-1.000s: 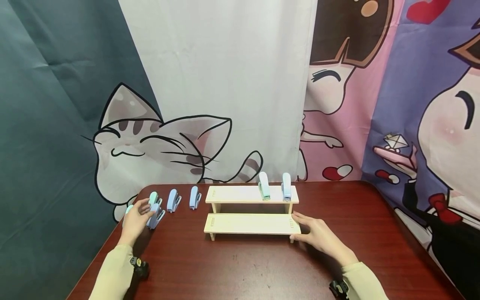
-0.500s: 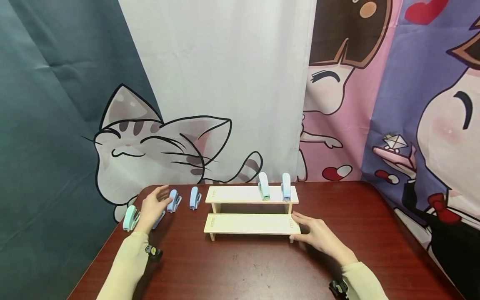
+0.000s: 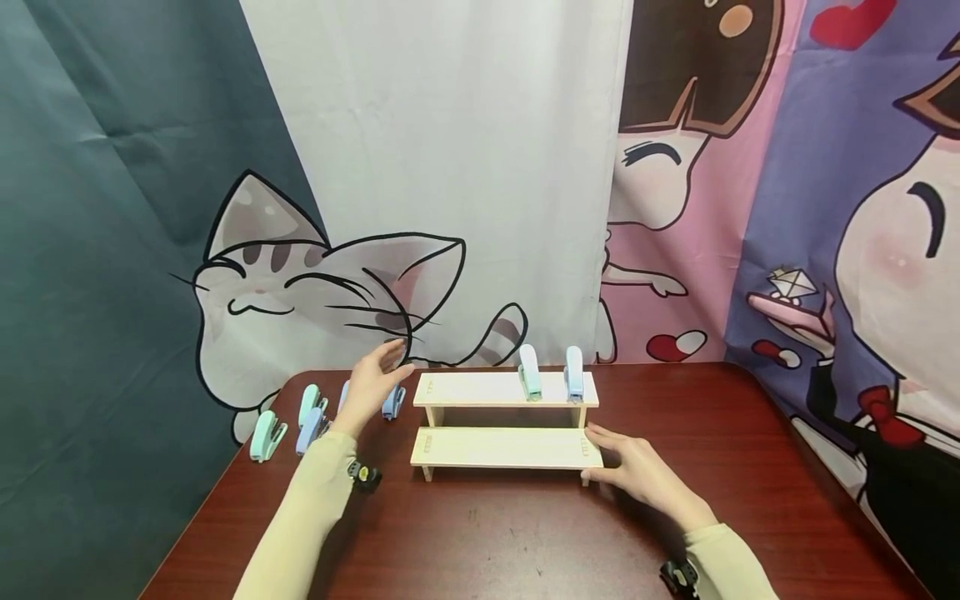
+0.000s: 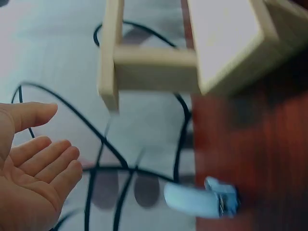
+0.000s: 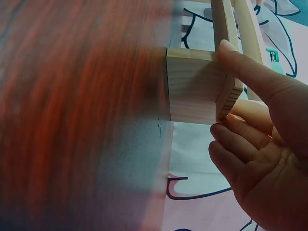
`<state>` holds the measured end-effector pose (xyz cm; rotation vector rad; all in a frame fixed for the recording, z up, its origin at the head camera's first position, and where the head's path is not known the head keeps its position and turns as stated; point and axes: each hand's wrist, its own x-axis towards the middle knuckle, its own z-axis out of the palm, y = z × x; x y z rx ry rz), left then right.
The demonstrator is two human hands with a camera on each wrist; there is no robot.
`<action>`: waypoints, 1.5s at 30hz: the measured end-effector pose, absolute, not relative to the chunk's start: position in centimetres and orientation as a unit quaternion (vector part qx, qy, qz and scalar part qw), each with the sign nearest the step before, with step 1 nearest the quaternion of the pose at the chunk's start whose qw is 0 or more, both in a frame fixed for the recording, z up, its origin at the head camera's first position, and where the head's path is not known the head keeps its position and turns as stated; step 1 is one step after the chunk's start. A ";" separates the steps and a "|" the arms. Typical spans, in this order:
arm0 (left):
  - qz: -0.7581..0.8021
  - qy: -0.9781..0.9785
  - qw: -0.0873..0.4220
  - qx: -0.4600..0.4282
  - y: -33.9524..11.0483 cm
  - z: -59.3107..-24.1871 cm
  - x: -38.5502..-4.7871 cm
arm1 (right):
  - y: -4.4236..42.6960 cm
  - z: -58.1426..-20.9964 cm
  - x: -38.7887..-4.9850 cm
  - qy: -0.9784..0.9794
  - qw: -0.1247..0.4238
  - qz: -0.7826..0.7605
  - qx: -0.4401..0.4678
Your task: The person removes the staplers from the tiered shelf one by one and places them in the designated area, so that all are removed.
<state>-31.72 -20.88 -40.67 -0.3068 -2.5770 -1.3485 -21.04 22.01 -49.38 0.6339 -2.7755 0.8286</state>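
A two-tier wooden display rack [image 3: 502, 448] stands on the table. My right hand [image 3: 645, 481] holds the right end of its lower tier; the right wrist view shows thumb and fingers on either side of the plank [image 5: 230, 98]. My left hand [image 3: 369, 387] hovers empty over the table to the rack's left, fingers loosely bent and thumb apart. Close by it is a blue stapler [image 3: 392, 406], partly covered by the hand in the head view and blurred in the left wrist view. Another blue stapler [image 3: 342, 395] is mostly hidden behind the left hand.
On the upper tier stand a mint stapler [image 3: 530, 375] and a light blue stapler [image 3: 573, 375]. Farther left on the table are two mint staplers, one [image 3: 267, 437] near the edge, and a blue stapler [image 3: 310, 431]. A printed curtain [image 3: 450, 167] hangs behind.
My left hand has moved rightward from the leftmost staplers, past the middle ones, toward the rack. The staplers and rack have stayed put, and my right hand keeps its hold.
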 end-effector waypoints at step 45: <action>-0.444 -0.855 0.051 -0.262 -5.2 -40.2 -30.6 | 22.0 -49.3 -21.2 -0.937 0.068 0.281 0.198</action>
